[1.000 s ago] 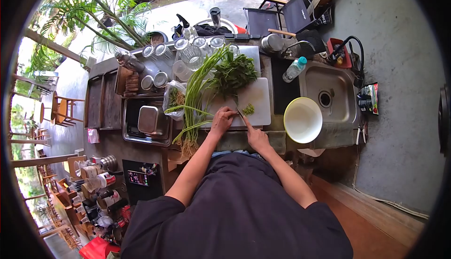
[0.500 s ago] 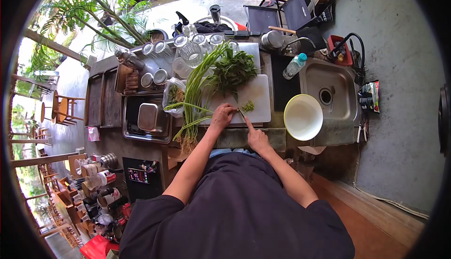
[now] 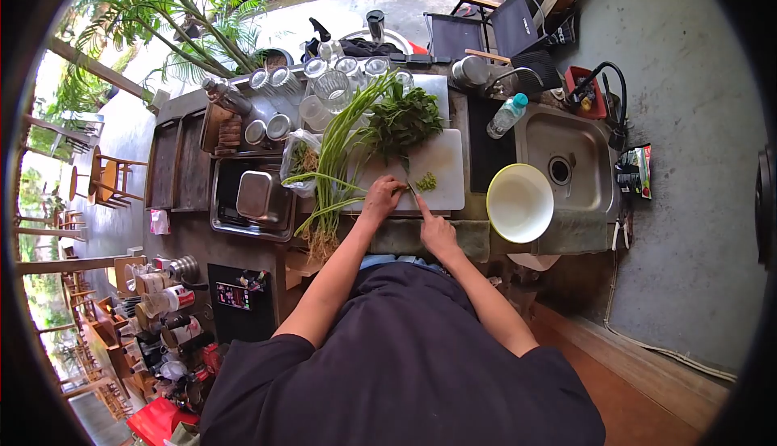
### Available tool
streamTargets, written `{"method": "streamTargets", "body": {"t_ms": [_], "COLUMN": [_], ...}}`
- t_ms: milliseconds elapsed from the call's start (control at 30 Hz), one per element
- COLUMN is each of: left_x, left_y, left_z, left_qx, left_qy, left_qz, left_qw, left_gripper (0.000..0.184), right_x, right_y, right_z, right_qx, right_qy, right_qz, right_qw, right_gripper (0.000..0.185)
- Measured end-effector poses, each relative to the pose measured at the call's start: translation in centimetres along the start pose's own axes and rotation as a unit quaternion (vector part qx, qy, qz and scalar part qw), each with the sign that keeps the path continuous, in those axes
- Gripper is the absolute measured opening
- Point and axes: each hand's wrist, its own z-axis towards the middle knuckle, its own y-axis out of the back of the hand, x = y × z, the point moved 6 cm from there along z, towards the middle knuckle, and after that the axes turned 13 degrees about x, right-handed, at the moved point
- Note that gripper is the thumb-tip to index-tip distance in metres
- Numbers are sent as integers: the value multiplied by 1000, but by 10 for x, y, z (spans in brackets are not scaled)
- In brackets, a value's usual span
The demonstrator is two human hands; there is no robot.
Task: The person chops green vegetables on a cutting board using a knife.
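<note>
A white cutting board (image 3: 449, 155) lies on the counter before me. My right hand (image 3: 439, 237) grips a small knife (image 3: 414, 194), its blade angled over the board's near edge. Curled fingers of my left hand (image 3: 384, 197) press together beside the blade; what they pinch is too small and covered to make out. Just right of the knife sits a little pile of chopped green pieces (image 3: 426, 181). A bunch of dark leafy greens (image 3: 405, 120) rests on the board's far part. Long green stems (image 3: 333, 159) cross its left side, with stringy roots (image 3: 322, 244) hanging over the counter edge.
To the right stand a white bowl with a yellow-green rim (image 3: 494, 230), a water bottle (image 3: 507, 116) and a metal sink (image 3: 603, 187). Glasses (image 3: 332, 90) crowd the back. At left are a plastic bag (image 3: 301, 185) and a metal tray (image 3: 217, 231) holding a steel container (image 3: 256, 195).
The camera view has shifted slightly. Both hands stay at nearly the same place on the board, the knife still in my right hand; the chopped pile looks much the same.
</note>
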Motion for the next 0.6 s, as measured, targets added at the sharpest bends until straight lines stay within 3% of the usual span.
{"method": "streamTargets", "body": {"t_ms": [600], "left_x": [4], "left_y": [2], "left_z": [-2], "left_qx": [-4], "left_qy": [2], "left_qz": [-10], "left_qw": [1000], "left_gripper": [14], "right_x": [-8], "right_y": [-4], "right_z": [-14], "right_qx": [16], "right_qy": [-1], "right_qz": [-17], "right_qw": [1000], "right_gripper": [80]}}
